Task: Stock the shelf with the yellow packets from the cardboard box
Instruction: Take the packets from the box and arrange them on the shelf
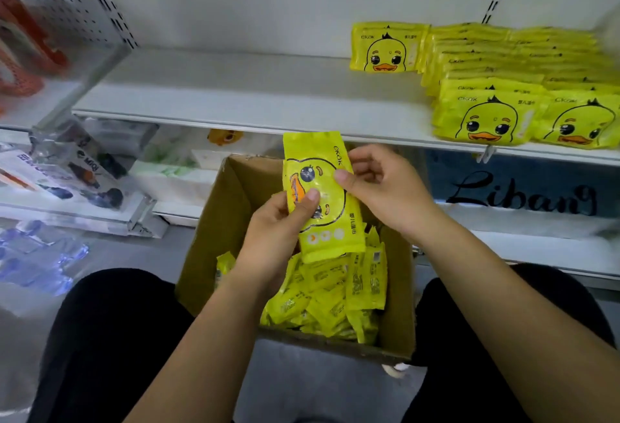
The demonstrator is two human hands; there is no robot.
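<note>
Packet: We hold one yellow packet (332, 217) up on end. It is above the far side of the cardboard box (218, 231) and just below the front edge of the shelf (235, 93). Its duck face lies sideways.
Hands: Our left hand (278, 238) pinches the packet's left edge, thumb on the front. Our right hand (379, 187) pinches the right edge nearer the top, thumb on the front too. The hands are close, with the one packet between them.
How it will handle: We think it is light and soft, like a flat squashy bag. The skin looks shiny, so it may slip. We think a drop would not break it.
Where to hold: We think the side edges are best, with the thumb in front and fingers behind. One hand could carry it.
Box: A heap of loose packets (322, 298) lies along the near side of the box. The box sits between our knees.
Shelf: Rows of stocked packets (503, 93) stand at the right end, from the front edge to the back. A single packet (382, 48) stands at the back edge, just left of the rows. We think the next one fits to the left of them.
Room: There is a grey floor (318, 385) and a lower shelf with a dark sign (523, 194). Other goods sit on shelves to the left, too blurry to name.
</note>
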